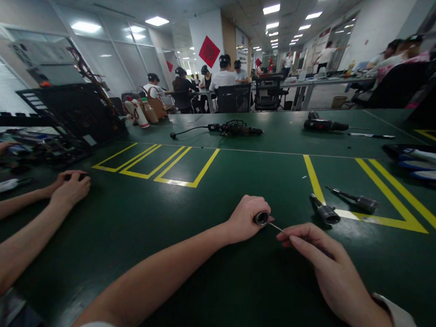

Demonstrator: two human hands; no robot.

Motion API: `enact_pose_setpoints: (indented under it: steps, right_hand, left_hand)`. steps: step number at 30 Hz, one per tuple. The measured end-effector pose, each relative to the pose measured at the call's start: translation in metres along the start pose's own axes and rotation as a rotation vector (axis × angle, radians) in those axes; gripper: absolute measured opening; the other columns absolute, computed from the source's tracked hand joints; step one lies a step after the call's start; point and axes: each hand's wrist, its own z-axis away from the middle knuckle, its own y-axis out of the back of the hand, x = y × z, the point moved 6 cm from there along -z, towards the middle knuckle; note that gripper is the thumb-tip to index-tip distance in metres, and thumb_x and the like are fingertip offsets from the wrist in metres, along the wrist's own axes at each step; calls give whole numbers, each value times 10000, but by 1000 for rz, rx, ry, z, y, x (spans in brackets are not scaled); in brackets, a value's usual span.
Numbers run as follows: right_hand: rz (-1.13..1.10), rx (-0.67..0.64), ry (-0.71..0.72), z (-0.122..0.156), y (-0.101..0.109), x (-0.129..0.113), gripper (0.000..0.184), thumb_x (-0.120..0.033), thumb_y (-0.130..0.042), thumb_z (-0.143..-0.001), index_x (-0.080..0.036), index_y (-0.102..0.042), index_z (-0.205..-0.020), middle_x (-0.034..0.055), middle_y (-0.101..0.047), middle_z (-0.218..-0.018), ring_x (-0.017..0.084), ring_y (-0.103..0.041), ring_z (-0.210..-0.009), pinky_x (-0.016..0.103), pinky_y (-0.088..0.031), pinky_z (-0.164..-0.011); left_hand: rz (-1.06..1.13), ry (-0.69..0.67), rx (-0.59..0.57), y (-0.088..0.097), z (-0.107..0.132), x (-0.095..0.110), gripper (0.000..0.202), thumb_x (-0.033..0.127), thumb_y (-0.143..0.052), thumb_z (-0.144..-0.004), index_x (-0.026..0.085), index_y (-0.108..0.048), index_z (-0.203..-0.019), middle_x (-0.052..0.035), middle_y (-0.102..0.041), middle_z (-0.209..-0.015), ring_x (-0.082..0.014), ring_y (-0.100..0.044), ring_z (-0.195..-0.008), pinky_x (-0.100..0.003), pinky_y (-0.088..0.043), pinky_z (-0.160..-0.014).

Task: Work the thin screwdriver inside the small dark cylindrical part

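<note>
My left hand (pixel 249 218) is closed round a dark metal cylinder (pixel 261 218), whose round open end faces me. Just to its right, my right hand (pixel 319 255) pinches a thin metal rod (pixel 278 229) between thumb and fingers. The rod's far end meets the side of the cylinder; how it fits there is hidden. Beyond my right hand lie two dark metal tool pieces, each a narrow shank with a wider cylindrical end: a nearer one (pixel 325 212) and a farther one (pixel 362 201).
Yellow tape outlines (pixel 175 182) mark the green table (pixel 199 222). Across it lie a coiled black cable with a tool (pixel 235 129) and a black drill (pixel 325 124). Blue-and-white items (pixel 427 165) sit at right. A co-worker's hands (pixel 70 188) and a black machine frame (pixel 79 114) are at left.
</note>
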Motion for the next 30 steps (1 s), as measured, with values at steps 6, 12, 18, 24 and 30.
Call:
enact_pose_setpoints:
  steps: [6,12,18,24,30]
  right_hand:
    - [-333,36,-112,-1,-4,1,147,-328,-635,-767,-193,-692,-763,63,-691,-841,225,-596,-824,384,-459,-773]
    - [-347,56,-102,0,-6,4,146,-340,-633,-775,-206,-687,-800,56,-681,-870,229,-589,-844,383,-455,-768]
    - [-79,42,-65,2,-7,3,204,-410,-622,-774,-220,-686,-817,51,-680,-879,252,-573,-884,409,-412,-807]
    - [-381,30,-165,-2,-8,7,139,-331,-637,-764,-201,-686,-768,50,-690,-851,219,-596,-820,369,-463,-762]
    - [-485,15,-192,-3,-10,10,121,-319,-619,-790,-214,-677,-777,43,-686,-855,202,-601,-804,343,-484,-732]
  left_hand:
    - [107,9,-6,-1,-1,-4,206,326,-604,-800,169,-509,-706,18,-555,-732,-117,-523,-688,-263,-374,-719]
    - [103,57,-3,-2,-1,-7,189,317,-609,-796,168,-525,-716,13,-566,-741,-119,-522,-691,-260,-385,-715]
    - [-24,54,13,-3,1,-6,165,282,-603,-807,173,-524,-711,23,-563,-726,-129,-534,-715,-269,-352,-712]
    - [61,50,25,-1,-1,-6,190,294,-626,-786,168,-516,-696,22,-555,-721,-118,-519,-680,-259,-364,-693]
    - [211,36,10,-2,-3,-8,222,317,-638,-767,163,-502,-682,22,-525,-708,-106,-492,-643,-242,-393,-663]
